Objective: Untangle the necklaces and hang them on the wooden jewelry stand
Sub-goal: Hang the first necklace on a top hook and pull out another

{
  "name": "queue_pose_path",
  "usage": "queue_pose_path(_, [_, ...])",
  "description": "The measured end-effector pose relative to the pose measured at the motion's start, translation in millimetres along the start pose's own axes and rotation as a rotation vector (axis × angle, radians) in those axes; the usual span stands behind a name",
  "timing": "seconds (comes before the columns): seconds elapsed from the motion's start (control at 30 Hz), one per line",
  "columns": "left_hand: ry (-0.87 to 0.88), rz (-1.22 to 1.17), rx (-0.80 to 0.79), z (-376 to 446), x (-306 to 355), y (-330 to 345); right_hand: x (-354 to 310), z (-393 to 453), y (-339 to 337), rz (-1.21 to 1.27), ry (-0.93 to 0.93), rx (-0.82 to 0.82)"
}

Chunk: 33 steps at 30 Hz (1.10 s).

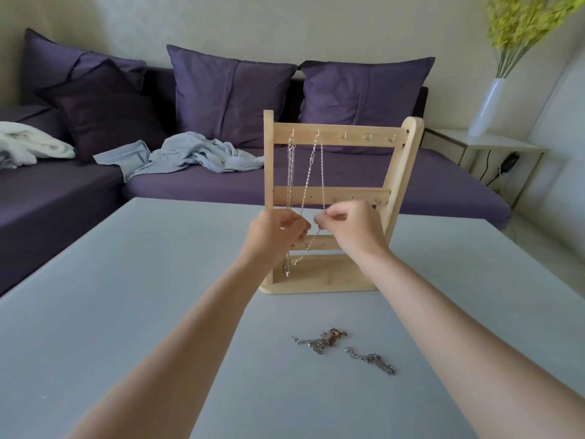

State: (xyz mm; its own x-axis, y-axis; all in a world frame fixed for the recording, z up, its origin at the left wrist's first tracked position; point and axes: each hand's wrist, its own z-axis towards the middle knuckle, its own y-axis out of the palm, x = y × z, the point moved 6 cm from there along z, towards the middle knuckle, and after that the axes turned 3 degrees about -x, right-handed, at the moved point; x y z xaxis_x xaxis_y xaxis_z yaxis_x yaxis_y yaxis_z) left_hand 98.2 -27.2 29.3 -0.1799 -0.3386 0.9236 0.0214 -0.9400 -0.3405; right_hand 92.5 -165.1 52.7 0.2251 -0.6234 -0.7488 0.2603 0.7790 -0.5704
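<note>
On the wooden stand (335, 201), two chains are hung; one chain (311, 172) is pinched by left hand (278, 231) and right hand (346, 224).

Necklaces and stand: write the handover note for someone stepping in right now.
Left hand and right hand each pinch the chain draped over the second top hook of the stand.
Done: one necklace hangs from the first hook.
Left: finish the held chain, then untangle and hang the two piles on the table, the mixed pile and the silver pile. Three top hooks look free.
</note>
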Motion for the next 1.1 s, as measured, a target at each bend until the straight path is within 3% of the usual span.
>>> queue_pose_path(0.17, [-0.038,-0.007,-0.009,-3,-10,1,13,-4,12,0.003,0.094,-0.095])
queue_pose_path(0.47, [-0.105,-0.022,-0.027,-5,-25,-3,30,-11,11,0.13,0.177,-0.09])
queue_pose_path(0.53, [-0.133,0.003,-0.034,-11,-38,-5,40,-25,8,0.054,0.189,-0.051])
queue_pose_path(0.63, [-0.121,0.103,-0.059,-26,-51,2,58,-53,20,-0.213,0.2,-0.176])
queue_pose_path(0.73, [-0.056,0.27,-0.251,-53,-54,33,73,-83,35,-0.358,0.258,-0.337])
queue_pose_path(0.83, [-0.008,0.455,-0.413,-82,-63,62,74,-101,36,-0.383,0.245,-0.367])
queue_pose_path(0.93, [0.039,0.646,-0.365,-94,-69,66,75,-110,31,-0.367,0.248,-0.328])
queue_pose_path(1.1, [0.062,0.677,-0.301,-98,-70,56,85,-119,20,-0.254,0.299,-0.208])
